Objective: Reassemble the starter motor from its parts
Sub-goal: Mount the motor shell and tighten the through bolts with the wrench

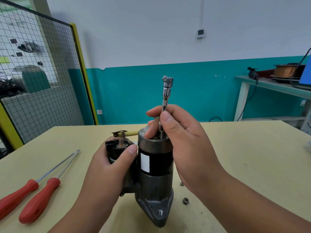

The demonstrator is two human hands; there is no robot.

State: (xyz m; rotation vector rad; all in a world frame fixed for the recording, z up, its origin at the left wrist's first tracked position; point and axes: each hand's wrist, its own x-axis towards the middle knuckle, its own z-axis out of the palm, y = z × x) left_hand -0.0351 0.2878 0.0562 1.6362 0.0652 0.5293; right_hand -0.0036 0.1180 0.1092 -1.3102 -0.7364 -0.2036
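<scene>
The starter motor (155,167) stands upright on the table (244,162), its black body with a white label facing me and its grey mounting nose at the bottom. My left hand (109,165) grips the black solenoid (117,148) on the motor's left side, where a copper stud sticks up. My right hand (178,130) pinches a slim chrome socket driver (165,96) between thumb and fingers. The driver stands vertical, its tip down on the motor's top end cap; the contact point is hidden by my fingers.
Two red-handled screwdrivers (32,197) lie at the left of the table. A loose nut (185,200) and a smaller fastener (181,183) lie right of the motor. A wire-mesh guard (42,81) stands at the far left, a green bench (272,88) at the far right.
</scene>
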